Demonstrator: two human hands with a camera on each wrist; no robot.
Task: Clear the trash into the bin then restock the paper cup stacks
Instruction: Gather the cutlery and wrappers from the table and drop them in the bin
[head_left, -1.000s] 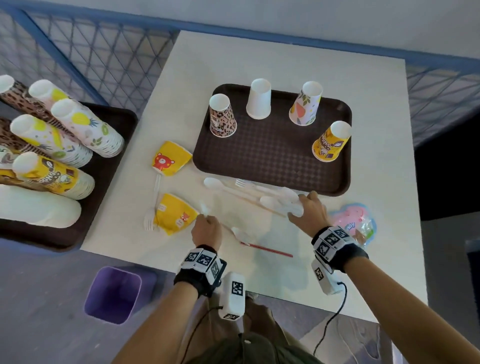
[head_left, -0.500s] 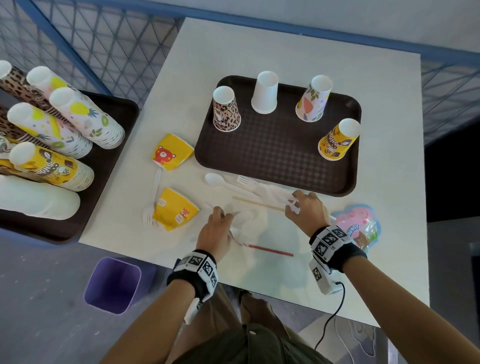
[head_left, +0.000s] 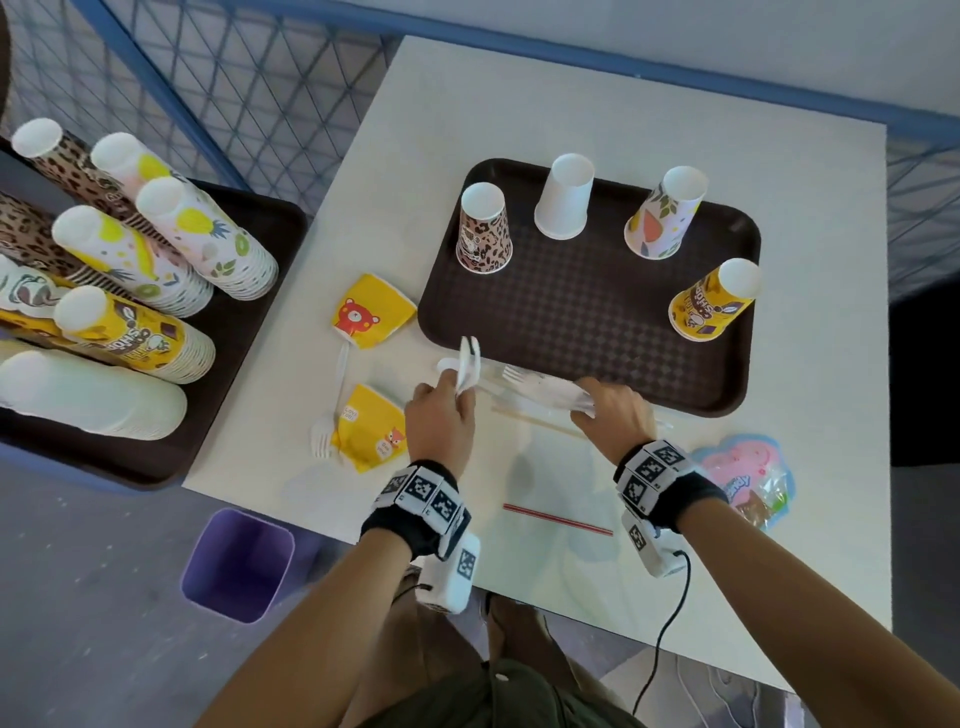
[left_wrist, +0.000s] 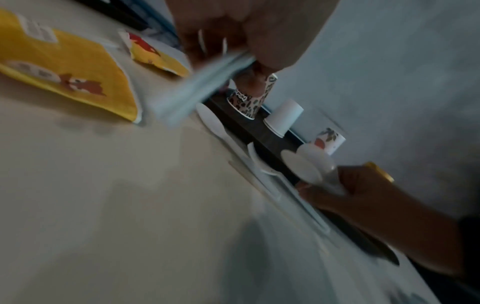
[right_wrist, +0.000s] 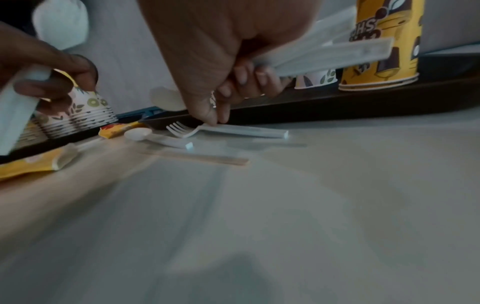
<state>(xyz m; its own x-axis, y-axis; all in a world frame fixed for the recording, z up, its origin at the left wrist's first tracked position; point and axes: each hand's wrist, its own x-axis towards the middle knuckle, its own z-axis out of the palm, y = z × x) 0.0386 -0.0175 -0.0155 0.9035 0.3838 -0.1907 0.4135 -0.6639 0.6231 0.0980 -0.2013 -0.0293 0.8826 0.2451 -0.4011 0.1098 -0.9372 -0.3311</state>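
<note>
My left hand (head_left: 444, 410) grips white plastic cutlery (head_left: 467, 366) lifted off the white table (head_left: 623, 104); the bundle (left_wrist: 197, 86) looks blurred in the left wrist view. My right hand (head_left: 613, 410) grips more white cutlery (right_wrist: 324, 55), its fingertip touching a fork (right_wrist: 226, 131) that lies beside a spoon (right_wrist: 155, 137) and a wooden stick (right_wrist: 197, 157). Two flattened yellow cups (head_left: 371, 312) (head_left: 371, 426), a red straw (head_left: 556, 519) and a pink wrapper (head_left: 748, 478) lie on the table. A purple bin (head_left: 236, 564) stands on the floor below.
A brown tray (head_left: 587, 322) holds several upturned cups, among them a leopard one (head_left: 483, 228) and a yellow one (head_left: 714, 301). At the left a second brown tray (head_left: 260, 291) carries lying cup stacks (head_left: 202, 239). A blue mesh fence (head_left: 260, 78) runs behind.
My left hand picked up cutlery from the table and raised it toward the tray. My right hand gathered the cutlery by the tray's front edge into its grip.
</note>
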